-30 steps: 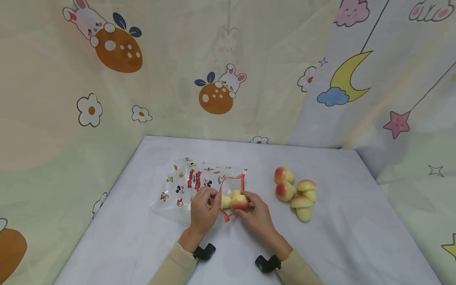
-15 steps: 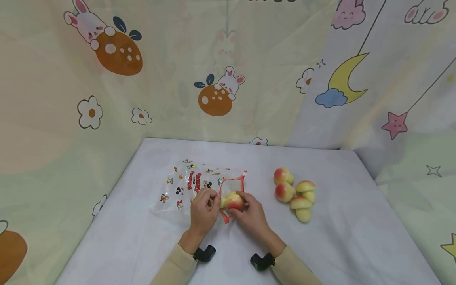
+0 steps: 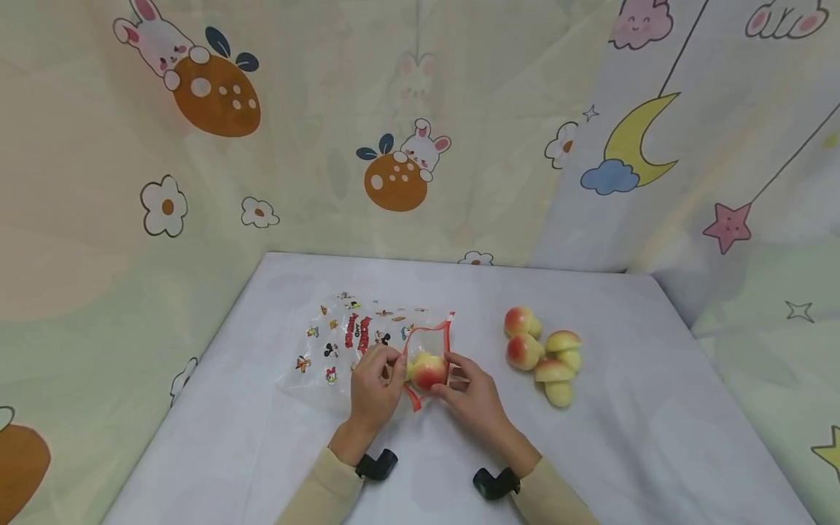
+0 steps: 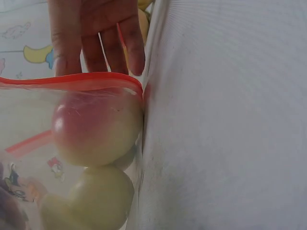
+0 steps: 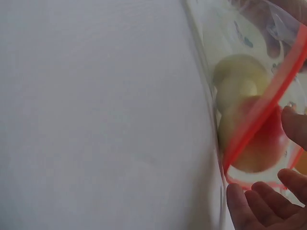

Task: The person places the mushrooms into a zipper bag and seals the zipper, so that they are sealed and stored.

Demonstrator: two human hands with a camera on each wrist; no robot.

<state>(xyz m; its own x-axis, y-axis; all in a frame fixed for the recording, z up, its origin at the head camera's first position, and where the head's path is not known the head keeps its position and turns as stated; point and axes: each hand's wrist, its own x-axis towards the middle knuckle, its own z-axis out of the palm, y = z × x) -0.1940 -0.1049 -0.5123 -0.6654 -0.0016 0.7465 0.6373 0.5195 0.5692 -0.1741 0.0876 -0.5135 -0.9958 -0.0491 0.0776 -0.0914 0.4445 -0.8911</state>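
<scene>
Evidently left fingers [image 3: 380, 356] pinch the clear, printed bag [image 3: 344, 356] round a red-blushed mushroom [image 3: 429, 372], right fingers [image 5: 242, 206] loose.

Your left forearm [image 3: 321, 487] slants in from the near left, and your right forearm [image 3: 554, 496] from the near right, both in beige sleeves that leave the wrists bare. Your left hand [image 3: 377, 386] has its fingers curled, with thumb and index finger bent together in a pinch. Facing it from the right, your right hand [image 3: 477, 399] holds its thumb [image 3: 448, 395] on the near side and its index finger [image 3: 463, 362] on the far side, a gap between their tips. Its other fingers bend loosely, slightly spread. The two hands stand near each other, apart.
</scene>
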